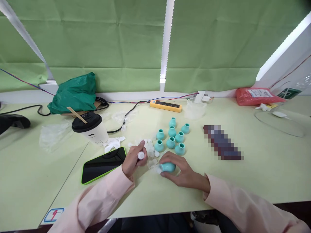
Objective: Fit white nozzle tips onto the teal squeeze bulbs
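Note:
My right hand (pixel 182 170) has its thumb and fingers around a small turquoise vase-shaped piece (pixel 168 167), tipped on its side with its narrow neck to the left. In my left hand (pixel 132 159) is a small white cylinder (pixel 141 155), seen end-on, the thumb lying along its top; its kind is unclear. Translucent whitish scraps (pixel 151 149) are scattered between the hands, some by the mouth of the held piece. Beyond them several matching turquoise pieces (pixel 171 142) stand upright in a loose group, their openings facing up.
A phone with a green edge (pixel 104 165) lies left of my left hand, below a lidded paper cup (pixel 93 134) and crumpled tissue (pixel 114 144). A yellow power strip (pixel 166 106), green bag (pixel 75 94) and red package (pixel 257 96) line the back. A pixelated dark object (pixel 222 142) lies right.

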`<state>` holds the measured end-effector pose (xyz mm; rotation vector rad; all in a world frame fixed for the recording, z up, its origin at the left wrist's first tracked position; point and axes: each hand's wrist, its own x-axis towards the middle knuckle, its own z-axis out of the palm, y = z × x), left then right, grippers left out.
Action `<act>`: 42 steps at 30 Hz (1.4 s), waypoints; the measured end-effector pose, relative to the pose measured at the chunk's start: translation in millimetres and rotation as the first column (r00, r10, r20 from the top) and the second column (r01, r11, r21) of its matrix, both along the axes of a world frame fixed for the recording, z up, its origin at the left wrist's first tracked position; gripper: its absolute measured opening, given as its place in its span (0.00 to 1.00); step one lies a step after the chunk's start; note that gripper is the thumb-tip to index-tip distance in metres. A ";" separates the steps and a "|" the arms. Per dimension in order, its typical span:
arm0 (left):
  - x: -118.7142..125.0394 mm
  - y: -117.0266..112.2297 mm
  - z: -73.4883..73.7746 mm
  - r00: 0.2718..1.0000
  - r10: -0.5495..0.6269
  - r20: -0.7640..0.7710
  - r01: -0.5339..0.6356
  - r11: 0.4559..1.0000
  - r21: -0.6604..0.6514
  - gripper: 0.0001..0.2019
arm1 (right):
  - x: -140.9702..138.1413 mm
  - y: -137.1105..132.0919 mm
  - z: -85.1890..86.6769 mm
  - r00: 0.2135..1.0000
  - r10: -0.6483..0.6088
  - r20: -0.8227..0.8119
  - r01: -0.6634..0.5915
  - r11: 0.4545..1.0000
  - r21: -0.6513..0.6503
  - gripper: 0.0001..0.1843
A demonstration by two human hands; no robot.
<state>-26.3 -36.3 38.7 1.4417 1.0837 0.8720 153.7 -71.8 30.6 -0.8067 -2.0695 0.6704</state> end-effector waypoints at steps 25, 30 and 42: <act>2.2 0.3 -9.7 0.876 0.242 -0.417 0.331 0.328 0.885 0.19 | -5.5 -8.5 -4.6 0.962 -0.215 -0.168 0.124 0.893 -0.432 0.07; 8.2 -4.9 -7.6 0.872 0.331 -0.360 0.320 0.170 0.932 0.15 | -6.6 -6.4 -7.1 0.943 -0.249 -0.220 0.127 0.881 -0.457 0.07; 10.3 -4.5 -7.5 0.926 0.160 -0.342 0.279 0.318 0.906 0.09 | -7.4 -7.0 -8.3 0.947 -0.309 -0.084 0.251 0.879 -0.405 0.06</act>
